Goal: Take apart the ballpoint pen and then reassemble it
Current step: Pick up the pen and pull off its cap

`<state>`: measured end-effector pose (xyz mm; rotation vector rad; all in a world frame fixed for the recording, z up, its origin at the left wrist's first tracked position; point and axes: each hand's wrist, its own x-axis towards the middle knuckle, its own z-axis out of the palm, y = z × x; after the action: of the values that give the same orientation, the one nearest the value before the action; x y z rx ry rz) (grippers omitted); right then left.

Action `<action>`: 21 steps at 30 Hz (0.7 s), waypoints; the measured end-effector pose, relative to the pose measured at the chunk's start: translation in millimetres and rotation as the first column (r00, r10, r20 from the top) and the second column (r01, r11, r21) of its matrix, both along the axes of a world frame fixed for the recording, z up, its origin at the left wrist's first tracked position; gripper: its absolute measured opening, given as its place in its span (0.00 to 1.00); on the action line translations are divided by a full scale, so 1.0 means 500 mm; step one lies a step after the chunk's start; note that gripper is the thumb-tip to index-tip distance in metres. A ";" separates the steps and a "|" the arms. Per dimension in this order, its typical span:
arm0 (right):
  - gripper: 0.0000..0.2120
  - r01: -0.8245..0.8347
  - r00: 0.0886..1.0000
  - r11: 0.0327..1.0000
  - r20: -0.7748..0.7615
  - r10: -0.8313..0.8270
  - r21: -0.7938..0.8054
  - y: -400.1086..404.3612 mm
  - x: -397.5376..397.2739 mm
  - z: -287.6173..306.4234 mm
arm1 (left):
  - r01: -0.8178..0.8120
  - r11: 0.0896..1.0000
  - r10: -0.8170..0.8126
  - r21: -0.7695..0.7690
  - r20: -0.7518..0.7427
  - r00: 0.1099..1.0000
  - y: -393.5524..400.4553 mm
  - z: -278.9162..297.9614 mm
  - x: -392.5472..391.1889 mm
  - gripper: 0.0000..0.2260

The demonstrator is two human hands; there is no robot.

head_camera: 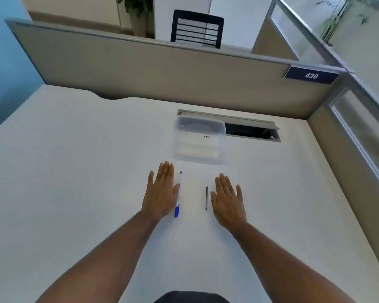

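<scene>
On desk [74,171] | pen [178,194]: clear barrel, blue ends | dark refill [206,198] apart

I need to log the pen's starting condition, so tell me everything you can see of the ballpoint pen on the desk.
The ballpoint pen is a slim stick with a clear, plastic-looking barrel, a blue cap at its near end and a small blue plug at its far end. It looks assembled and lies flat on the white desk, pointing away from the person, slightly tilted. It sits along the thumb edge of the flat left hand, seemingly touching it. Nothing grips it.
</scene>
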<state>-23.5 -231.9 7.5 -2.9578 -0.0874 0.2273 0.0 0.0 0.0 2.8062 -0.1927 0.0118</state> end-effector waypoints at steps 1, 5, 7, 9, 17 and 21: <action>0.28 0.014 1.000 1.000 -0.012 -0.014 -0.004 -0.002 -0.005 -0.004 | -0.009 1.000 0.009 0.007 -0.022 1.000 -0.002 -0.008 -0.004 0.29; 0.28 0.067 0.996 0.997 -0.063 -0.065 0.036 -0.009 -0.024 -0.030 | -0.044 0.999 0.042 -0.009 -0.119 0.992 -0.012 -0.051 -0.021 0.28; 0.28 0.073 0.994 0.996 -0.079 -0.070 0.044 -0.008 -0.034 -0.044 | -0.041 0.999 0.039 -0.015 -0.140 0.989 -0.020 -0.067 -0.028 0.26; 0.29 0.077 0.994 0.996 -0.079 -0.074 0.044 -0.012 -0.036 -0.056 | -0.041 0.999 0.040 -0.008 -0.141 0.989 -0.023 -0.077 -0.033 0.26; 0.30 0.080 0.995 0.993 -0.068 -0.074 0.087 -0.019 -0.041 -0.078 | -0.046 0.999 0.045 -0.006 -0.095 0.994 -0.021 -0.088 -0.041 0.29; 0.31 0.086 0.995 0.992 -0.062 -0.081 0.090 -0.018 -0.042 -0.086 | -0.108 0.993 0.107 -0.047 -0.028 0.994 -0.029 -0.081 -0.043 0.25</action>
<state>-44.5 -240.7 -35.2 -2.8526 0.0326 0.2889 -21.7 -14.7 -40.4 2.7635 -0.0349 0.0060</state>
